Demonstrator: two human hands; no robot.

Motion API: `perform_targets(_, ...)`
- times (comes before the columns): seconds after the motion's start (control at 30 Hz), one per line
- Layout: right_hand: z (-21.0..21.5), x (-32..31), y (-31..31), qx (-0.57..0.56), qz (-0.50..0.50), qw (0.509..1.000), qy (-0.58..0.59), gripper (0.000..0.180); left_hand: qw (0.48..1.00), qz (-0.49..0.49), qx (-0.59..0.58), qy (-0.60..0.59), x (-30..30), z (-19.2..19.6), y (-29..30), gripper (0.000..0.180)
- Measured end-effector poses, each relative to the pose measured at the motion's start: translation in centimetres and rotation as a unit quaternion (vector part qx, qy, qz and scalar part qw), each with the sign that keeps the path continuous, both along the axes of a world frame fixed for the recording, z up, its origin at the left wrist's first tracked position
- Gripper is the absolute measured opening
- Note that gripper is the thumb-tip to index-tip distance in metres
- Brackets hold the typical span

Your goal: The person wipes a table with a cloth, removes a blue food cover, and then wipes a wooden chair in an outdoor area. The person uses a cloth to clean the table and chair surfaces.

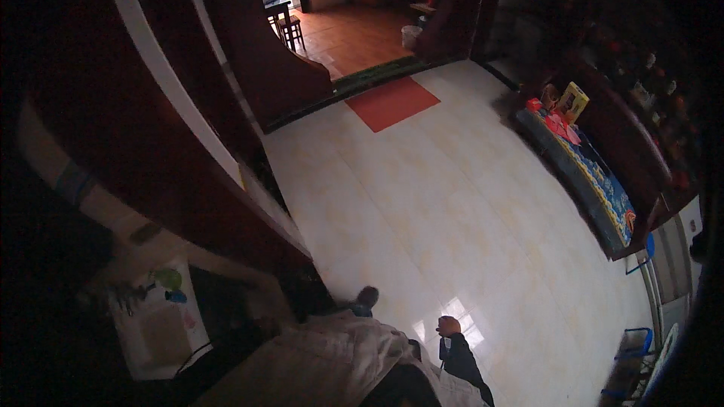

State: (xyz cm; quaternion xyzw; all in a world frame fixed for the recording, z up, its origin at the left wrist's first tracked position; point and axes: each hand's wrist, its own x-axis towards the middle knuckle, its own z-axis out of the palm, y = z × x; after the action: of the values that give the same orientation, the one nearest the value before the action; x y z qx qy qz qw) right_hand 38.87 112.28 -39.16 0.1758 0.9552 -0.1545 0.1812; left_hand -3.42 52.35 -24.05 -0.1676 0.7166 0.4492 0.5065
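My right hand (449, 325) hangs low over the pale tiled floor (422, 211), with its fingers curled closed. What they hold, if anything, is hidden. A small dark device with a cord (445, 345) sits at that wrist, below the dark sleeve (466, 368). My left hand cannot be made out in the dark at the lower left. Beside my light grey clothing (332, 347), one dark shoe (367, 297) rests on the tiles.
A red mat (393, 103) lies before a doorway to a room with a stool (289, 32) and white bin (411, 36). At right is a dark cabinet with a patterned cloth (596, 169) and boxes. Blue-framed seats (638, 343) stand lower right; a white table (154, 320) lower left.
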Motion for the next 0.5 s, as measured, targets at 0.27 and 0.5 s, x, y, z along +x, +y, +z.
perform_targets(0.27,2.6,-3.9,11.4,-0.013,-0.085,0.995,-0.058,0.041,0.998,-0.045,0.041,-0.019,-8.2,-2.7,15.8,0.028)
perform_targets(0.5,8.5,-3.5,15.4,0.004,-0.16,0.951,-0.263,0.044,0.985,-0.115,0.108,0.07,-20.7,-1.6,34.8,0.029)
